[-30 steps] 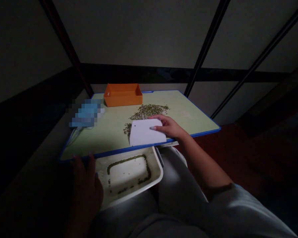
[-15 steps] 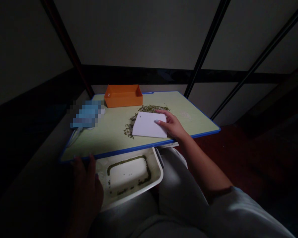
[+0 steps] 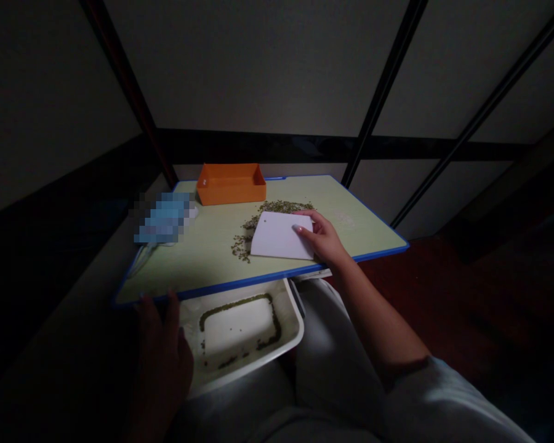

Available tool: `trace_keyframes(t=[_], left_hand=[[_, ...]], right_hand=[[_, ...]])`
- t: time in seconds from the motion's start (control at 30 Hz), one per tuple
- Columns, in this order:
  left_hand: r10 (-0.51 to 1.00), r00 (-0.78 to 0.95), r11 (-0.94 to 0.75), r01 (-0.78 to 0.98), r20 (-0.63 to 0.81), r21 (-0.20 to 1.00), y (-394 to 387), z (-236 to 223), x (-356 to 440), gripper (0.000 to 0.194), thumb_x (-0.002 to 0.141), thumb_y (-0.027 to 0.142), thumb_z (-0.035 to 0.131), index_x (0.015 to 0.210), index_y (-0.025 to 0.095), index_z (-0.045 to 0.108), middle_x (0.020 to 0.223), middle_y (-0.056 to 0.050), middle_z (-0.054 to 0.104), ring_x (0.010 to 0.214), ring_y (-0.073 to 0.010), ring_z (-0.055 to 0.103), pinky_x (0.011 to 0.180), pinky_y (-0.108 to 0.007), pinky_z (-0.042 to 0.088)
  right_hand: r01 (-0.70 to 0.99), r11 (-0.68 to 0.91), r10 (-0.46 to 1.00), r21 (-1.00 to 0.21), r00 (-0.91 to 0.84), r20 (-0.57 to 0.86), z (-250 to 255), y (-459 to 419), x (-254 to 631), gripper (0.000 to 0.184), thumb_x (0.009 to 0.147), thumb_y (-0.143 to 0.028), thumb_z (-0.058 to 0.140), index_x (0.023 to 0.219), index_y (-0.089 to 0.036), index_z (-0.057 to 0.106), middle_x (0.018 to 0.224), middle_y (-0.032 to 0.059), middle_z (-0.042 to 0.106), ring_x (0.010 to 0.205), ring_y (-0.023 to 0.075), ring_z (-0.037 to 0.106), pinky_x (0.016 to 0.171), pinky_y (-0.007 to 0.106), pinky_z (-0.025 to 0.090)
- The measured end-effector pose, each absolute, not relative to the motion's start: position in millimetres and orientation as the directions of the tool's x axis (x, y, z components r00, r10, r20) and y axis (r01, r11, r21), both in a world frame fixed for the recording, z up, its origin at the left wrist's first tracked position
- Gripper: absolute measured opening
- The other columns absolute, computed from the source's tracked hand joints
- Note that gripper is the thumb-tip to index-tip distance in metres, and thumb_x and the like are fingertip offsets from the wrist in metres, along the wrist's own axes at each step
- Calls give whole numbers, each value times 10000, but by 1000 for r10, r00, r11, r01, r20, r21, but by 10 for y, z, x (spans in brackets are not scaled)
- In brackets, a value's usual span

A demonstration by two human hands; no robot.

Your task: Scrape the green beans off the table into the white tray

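My right hand [image 3: 324, 239] grips the right end of a flat white scraper [image 3: 279, 237], thumb on top and fingers behind. The scraper has a small hole near one corner and leans low over the yellow-green tabletop [image 3: 198, 261]. Small greenish beans [image 3: 284, 206] lie scattered behind it and along its left side. Below the table's near edge, a white plastic basin [image 3: 298, 329] rests over my lap, with more of these beans along the edges of its floor. My left hand [image 3: 164, 354], in deep shadow, holds the basin's left end, fingertips close to the table edge.
An orange open box [image 3: 233, 194] stands at the back left of the table. A blurred light-blue item [image 3: 164, 215] lies at the left edge. Blue trim [image 3: 240, 283] borders the tabletop. Dark-framed panels [image 3: 258, 67] rise behind it.
The scraper and my right hand have shifted slightly right and toward me. The whole view sits a little lower in the picture. My left hand keeps its place at the basin.
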State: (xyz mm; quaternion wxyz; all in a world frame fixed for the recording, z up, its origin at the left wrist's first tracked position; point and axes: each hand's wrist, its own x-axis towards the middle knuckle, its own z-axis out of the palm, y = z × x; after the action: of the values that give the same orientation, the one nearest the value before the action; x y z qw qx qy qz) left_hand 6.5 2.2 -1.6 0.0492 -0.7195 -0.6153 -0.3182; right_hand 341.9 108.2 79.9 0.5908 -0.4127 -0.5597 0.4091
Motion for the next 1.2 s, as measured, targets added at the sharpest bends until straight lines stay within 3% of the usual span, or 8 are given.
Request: trace_keyframes(t=[0.27, 0.7, 1.2], left_hand=[[858, 38, -237, 914, 513, 328, 14, 3, 91, 760, 805, 142, 431, 1468, 277, 85, 1613, -111, -50, 1471, -324, 14, 1176, -584, 201], [861, 32, -233, 912, 507, 339, 11, -11, 80, 756, 810, 161, 431, 1467, 300, 83, 1618, -64, -70, 1476, -303, 11, 1183, -557, 207], [869, 20, -223, 908, 494, 355, -2, 16, 97, 752, 804, 155, 431, 1464, 295, 99, 1619, -68, -52, 1474, -302, 14, 1186, -557, 194]], right_hand=[[11, 350, 934, -937, -83, 348, 815, 1029, 3381, 403, 710, -383, 734, 1057, -228, 600, 1029, 37, 638, 796, 145, 583, 637, 250, 489], [50, 335, 942, -941, -15, 335, 778, 1080, 3410, 366, 708, -346, 706, 1030, -209, 599, 891, 14, 633, 712, 129, 549, 596, 235, 442], [69, 354, 935, -933, 12, 355, 763, 1108, 3410, 375, 701, -340, 725, 1034, -211, 609, 992, 40, 650, 811, 155, 576, 680, 274, 488]])
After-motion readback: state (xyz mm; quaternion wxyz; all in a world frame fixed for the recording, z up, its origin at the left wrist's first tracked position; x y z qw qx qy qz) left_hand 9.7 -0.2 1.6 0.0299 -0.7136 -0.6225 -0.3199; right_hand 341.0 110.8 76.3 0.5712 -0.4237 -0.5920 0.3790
